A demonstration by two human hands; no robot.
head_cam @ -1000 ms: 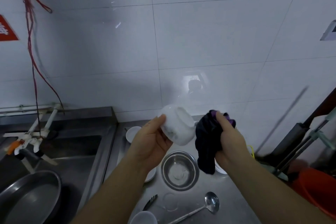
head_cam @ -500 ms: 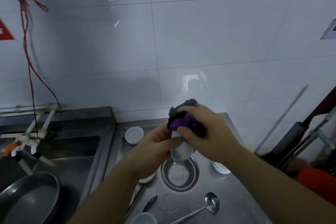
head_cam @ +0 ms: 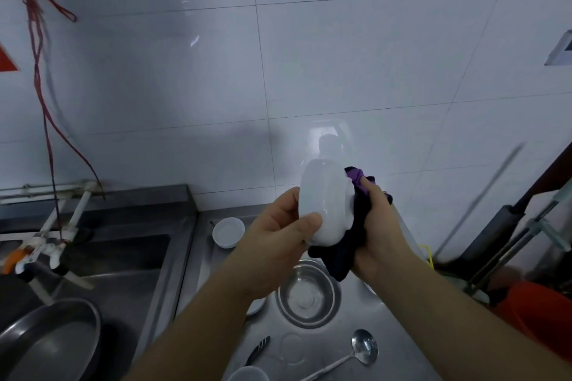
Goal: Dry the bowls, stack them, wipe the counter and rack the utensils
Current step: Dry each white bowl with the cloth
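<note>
Fingers [head_cam: 311, 221] of the left hand [head_cam: 278, 241] are curled round a white bowl [head_cam: 328, 204], which is held tipped on its side above the desk [head_cam: 396, 349]. A dark purple cloth [head_cam: 349, 244] is gripped by the right hand [head_cam: 380, 238], fingers closed on it, and pressed against the bowl's right side. Below, on the desk, a steel bowl [head_cam: 309, 294], a small white bowl [head_cam: 228, 231], a ladle [head_cam: 363, 348] and a dark utensil [head_cam: 258, 349] are seen. A sink [head_cam: 123, 272] is at left.

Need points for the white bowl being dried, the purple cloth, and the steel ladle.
white bowl [head_cam: 328, 198], head view, on its outer side wall.
purple cloth [head_cam: 343, 254], head view, on the dark hanging fold.
steel ladle [head_cam: 364, 347], head view, on its round scoop.
</note>
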